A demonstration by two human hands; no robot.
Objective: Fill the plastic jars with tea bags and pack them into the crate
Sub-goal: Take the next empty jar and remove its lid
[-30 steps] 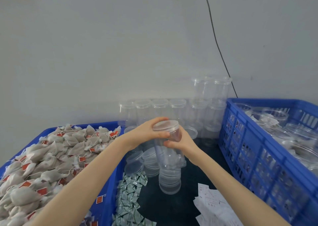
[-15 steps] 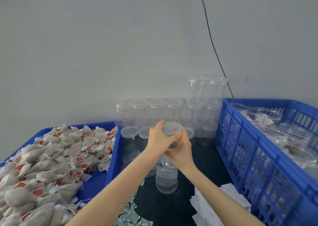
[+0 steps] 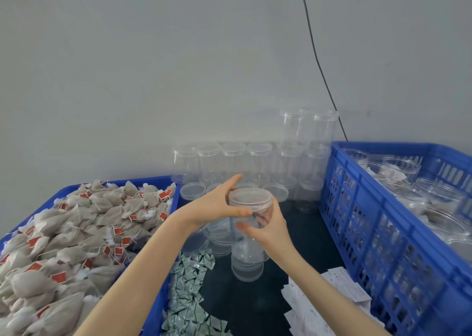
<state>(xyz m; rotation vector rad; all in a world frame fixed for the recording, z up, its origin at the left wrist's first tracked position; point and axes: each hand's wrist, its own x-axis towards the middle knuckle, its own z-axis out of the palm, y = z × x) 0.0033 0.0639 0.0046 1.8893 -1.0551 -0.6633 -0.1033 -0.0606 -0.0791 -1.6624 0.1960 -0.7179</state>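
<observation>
I hold a clear plastic jar [image 3: 249,223] upright above the dark table. My left hand [image 3: 217,205] grips its clear lid [image 3: 250,198] from the left, thumb on the lid's front edge and forefinger pointing up. My right hand [image 3: 268,229] grips the jar's body from the right, just below the lid. The jar looks empty. A blue tray [image 3: 163,294] on the left holds a heap of grey tea bags [image 3: 76,236] with red tags. The blue crate [image 3: 378,223] on the right holds several jars [image 3: 403,167].
Rows of clear lidded jars [image 3: 235,162] stand against the wall, two stacked higher at the back right. Stacks of loose lids [image 3: 247,266] sit under my hands. Small green-white sachets [image 3: 189,284] and white paper slips [image 3: 321,302] lie on the dark table. A black cable runs down the wall.
Both hands stayed on the jar and lid. My left hand turned on the lid, so its thumb came to the front and its forefinger now sticks up. The view shifted slightly.
</observation>
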